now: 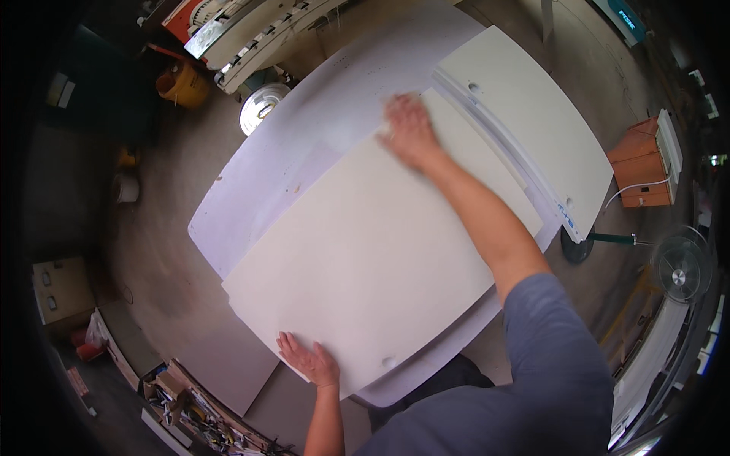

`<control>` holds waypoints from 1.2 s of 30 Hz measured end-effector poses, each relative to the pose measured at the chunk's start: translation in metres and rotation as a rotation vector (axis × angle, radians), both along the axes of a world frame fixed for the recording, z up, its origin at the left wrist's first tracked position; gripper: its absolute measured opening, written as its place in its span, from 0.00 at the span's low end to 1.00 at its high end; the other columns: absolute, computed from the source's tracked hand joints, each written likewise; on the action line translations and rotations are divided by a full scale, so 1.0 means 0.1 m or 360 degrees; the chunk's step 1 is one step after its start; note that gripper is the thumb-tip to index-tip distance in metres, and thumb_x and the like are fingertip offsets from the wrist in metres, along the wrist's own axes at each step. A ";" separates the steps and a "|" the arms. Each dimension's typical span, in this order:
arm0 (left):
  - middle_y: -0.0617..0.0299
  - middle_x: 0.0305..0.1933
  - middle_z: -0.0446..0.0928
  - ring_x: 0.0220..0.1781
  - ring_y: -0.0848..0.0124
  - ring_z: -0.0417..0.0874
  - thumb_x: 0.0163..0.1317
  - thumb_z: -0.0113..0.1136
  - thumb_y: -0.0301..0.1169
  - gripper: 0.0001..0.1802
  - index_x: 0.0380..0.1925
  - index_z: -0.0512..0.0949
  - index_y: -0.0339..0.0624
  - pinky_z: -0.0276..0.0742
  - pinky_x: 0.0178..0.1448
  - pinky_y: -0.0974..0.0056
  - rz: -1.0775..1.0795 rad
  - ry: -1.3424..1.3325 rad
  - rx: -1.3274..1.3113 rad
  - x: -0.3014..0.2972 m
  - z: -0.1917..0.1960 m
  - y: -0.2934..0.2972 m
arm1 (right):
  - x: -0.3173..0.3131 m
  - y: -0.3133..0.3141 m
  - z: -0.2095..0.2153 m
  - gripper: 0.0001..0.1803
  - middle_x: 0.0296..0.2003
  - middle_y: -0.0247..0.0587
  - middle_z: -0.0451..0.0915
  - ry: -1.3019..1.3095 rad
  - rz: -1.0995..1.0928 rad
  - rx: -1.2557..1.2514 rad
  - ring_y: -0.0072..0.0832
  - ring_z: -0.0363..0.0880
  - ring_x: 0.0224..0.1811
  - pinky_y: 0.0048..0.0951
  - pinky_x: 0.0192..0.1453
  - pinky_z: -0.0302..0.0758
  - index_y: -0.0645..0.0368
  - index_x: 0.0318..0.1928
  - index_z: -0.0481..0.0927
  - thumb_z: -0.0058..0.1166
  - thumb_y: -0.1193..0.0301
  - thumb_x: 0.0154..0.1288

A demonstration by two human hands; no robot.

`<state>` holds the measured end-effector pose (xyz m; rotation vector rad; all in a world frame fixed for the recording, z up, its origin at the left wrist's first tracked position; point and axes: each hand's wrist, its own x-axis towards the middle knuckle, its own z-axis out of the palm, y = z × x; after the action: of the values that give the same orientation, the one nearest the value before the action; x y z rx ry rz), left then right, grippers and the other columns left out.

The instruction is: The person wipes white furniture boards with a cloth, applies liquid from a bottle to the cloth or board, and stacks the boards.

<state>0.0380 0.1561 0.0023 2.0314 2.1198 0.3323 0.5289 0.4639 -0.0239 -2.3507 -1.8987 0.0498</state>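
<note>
A large cream-white flat board lies in front of me on a pale lavender tabletop. A shallow round recess shows near its closest edge. My left hand rests flat on the board's near left corner, fingers spread. Stretched far across it, my right hand is at the board's far edge, blurred by motion, its fingers apart and the palm down. Neither hand holds anything. Past the board's right side lies a second cream-white board with two round recesses and a grooved edge.
A machine with a pale metal beam stands beyond the table, beside a round shiny disc. A yellow bucket is at the far left. An orange box and a fan stand right. Tools fill a tray lower left.
</note>
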 end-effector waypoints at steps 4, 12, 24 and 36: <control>0.43 0.83 0.54 0.85 0.44 0.51 0.76 0.44 0.52 0.39 0.76 0.59 0.32 0.41 0.85 0.40 -0.0088 0.0039 0.0048 0.12 -0.05 0.13 | 0.66 0.26 0.10 0.48 0.83 0.49 0.48 -0.0035 -0.0295 0.0108 0.43 0.42 0.86 0.47 0.88 0.36 0.58 0.82 0.50 0.39 0.38 0.77; 0.39 0.82 0.54 0.84 0.42 0.52 0.77 0.42 0.57 0.43 0.76 0.58 0.31 0.46 0.83 0.38 -0.0126 0.0147 0.0043 0.10 -0.11 -0.03 | 0.66 -2.05 0.17 0.47 0.82 0.55 0.49 0.0155 -0.0597 0.0153 0.48 0.43 0.86 0.49 0.88 0.37 0.60 0.81 0.53 0.51 0.44 0.75; 0.37 0.82 0.53 0.83 0.42 0.53 0.79 0.39 0.58 0.43 0.77 0.56 0.31 0.48 0.82 0.39 -0.0267 0.0227 0.0105 -0.01 -0.15 -0.02 | 0.25 -3.41 0.27 0.52 0.81 0.59 0.51 0.0229 -0.0642 0.0053 0.51 0.42 0.86 0.52 0.87 0.36 0.63 0.81 0.52 0.52 0.40 0.72; 0.33 0.78 0.60 0.79 0.40 0.59 0.79 0.44 0.53 0.40 0.74 0.63 0.28 0.53 0.81 0.42 -0.0326 0.0212 0.0211 0.00 -0.19 0.00 | 0.75 -3.93 0.17 0.46 0.82 0.58 0.49 0.0053 -0.0234 -0.0033 0.52 0.41 0.86 0.53 0.87 0.40 0.60 0.81 0.52 0.52 0.47 0.74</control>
<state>0.0377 0.1562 -0.0163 2.3847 1.9850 0.3217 0.6036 0.0714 -0.0071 -2.4795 -1.7134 0.0947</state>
